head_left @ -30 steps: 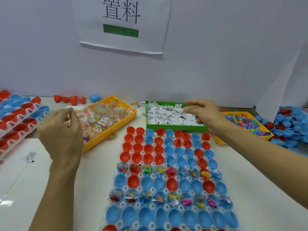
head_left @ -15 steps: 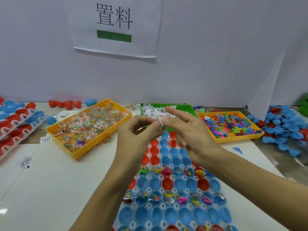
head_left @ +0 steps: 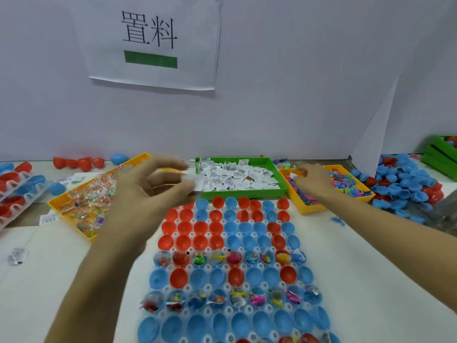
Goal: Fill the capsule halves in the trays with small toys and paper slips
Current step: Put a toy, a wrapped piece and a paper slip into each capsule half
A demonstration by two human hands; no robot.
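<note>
Capsule halves [head_left: 223,276], red and blue, sit open side up in a clear tray [head_left: 300,264] that runs lengthwise from the near edge of the white table [head_left: 371,280] toward the wall. Two of its rows hold small bagged toys; the rows between them look bare.

Three bins line the far end of the tray: a yellow bin [head_left: 74,194] of clear toy packets at the left, lying aslant, a green bin [head_left: 243,193] of folded paper slips in the middle, and a second yellow bin [head_left: 312,207] of bright plastic toys at the right. Loose capsule halves [head_left: 405,184] are heaped right of that bin, more filled trays [head_left: 18,189] stand at the far left, and a printed sign [head_left: 153,43] hangs on the wall.

The left hand [head_left: 153,191] is raised above the tray's far left corner, covering part of it and of the left bin, and pinches a white paper slip [head_left: 196,180] between thumb and fingers. The right hand [head_left: 312,180] reaches palm down into the right yellow bin, fingers curled among the toys; motion blur hides whether it grips anything.
</note>
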